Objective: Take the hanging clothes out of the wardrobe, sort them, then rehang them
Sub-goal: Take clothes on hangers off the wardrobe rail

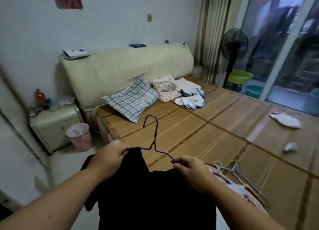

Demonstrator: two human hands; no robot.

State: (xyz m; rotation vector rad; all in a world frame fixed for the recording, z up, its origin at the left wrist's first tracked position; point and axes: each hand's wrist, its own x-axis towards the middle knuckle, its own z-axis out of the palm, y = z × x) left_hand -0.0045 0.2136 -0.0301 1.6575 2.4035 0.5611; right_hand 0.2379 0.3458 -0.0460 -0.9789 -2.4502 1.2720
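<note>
A black garment hangs in front of me over the bed's near edge. My left hand grips its top left corner. A purple wire hanger stands above the garment, hook up. My right hand pinches the hanger's right arm, which is bare of cloth; the left arm disappears behind the garment's corner. Under my right forearm lies a light patterned garment with several wire hangers on the bed mat.
The bed, with a bamboo mat, holds a checked pillow, folded floral cloth and white clothes. A nightstand and pink bin stand at left. A fan and basins stand by the glass door.
</note>
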